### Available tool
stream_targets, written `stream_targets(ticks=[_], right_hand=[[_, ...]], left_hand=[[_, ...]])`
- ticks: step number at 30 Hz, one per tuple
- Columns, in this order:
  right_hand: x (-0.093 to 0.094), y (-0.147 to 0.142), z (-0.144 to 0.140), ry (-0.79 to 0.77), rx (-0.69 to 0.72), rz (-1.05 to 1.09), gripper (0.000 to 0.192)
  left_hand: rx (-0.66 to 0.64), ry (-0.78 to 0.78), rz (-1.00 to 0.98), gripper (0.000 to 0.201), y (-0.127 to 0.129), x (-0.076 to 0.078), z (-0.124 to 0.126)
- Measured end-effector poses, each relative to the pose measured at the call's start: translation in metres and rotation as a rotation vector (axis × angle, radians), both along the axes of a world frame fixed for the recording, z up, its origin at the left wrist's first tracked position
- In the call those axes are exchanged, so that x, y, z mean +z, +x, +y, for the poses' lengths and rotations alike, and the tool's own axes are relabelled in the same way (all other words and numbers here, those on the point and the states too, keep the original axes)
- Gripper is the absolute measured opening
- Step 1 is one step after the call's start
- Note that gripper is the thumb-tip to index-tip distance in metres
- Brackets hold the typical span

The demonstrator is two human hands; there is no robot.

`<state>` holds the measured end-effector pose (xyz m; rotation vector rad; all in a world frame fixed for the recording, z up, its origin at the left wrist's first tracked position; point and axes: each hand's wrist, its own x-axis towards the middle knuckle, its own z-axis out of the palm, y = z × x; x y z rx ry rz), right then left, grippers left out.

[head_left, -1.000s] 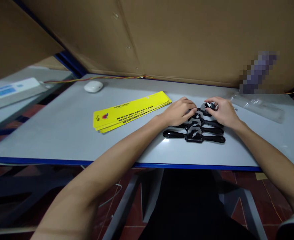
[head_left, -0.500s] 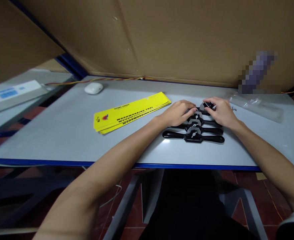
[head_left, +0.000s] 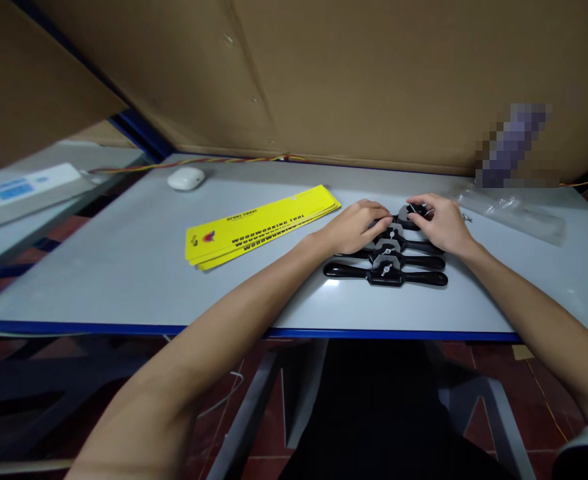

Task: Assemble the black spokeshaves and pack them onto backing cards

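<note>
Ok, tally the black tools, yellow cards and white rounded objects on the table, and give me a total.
Black tools: 4 visible, the farthest partly hidden by the hands
Yellow cards: 3 visible, overlapping
White rounded object: 1
Total: 8 visible

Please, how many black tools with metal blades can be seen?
4 in view: the front tool, the second tool and third tool behind it, and the farthest tool at the right hand. The left hand covers some parts; more may be hidden.
</note>
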<state>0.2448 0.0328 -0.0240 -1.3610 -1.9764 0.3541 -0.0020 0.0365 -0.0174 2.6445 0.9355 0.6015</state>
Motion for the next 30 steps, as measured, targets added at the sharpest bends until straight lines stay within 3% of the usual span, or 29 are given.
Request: stream_targets(ticks=[14, 23, 30], right_hand=[[-0.002, 0.006, 0.005, -0.01, -0.032, 0.056, 0.037], [0.0, 0.001, -0.001, -0.039, 0.07, 0.116, 0.038], [0.0, 0.003, 0.003, -0.057, 0.067, 0.1, 0.037]], left_hand=[[-0.001, 0.002, 0.013, 0.052, 0.0, -0.001, 0.0], [-0.001, 0.026, 0.0, 0.049, 0.0, -0.003, 0.002], [0.106, 0.013, -0.033, 0.046, 0.004, 0.012, 0.016]])
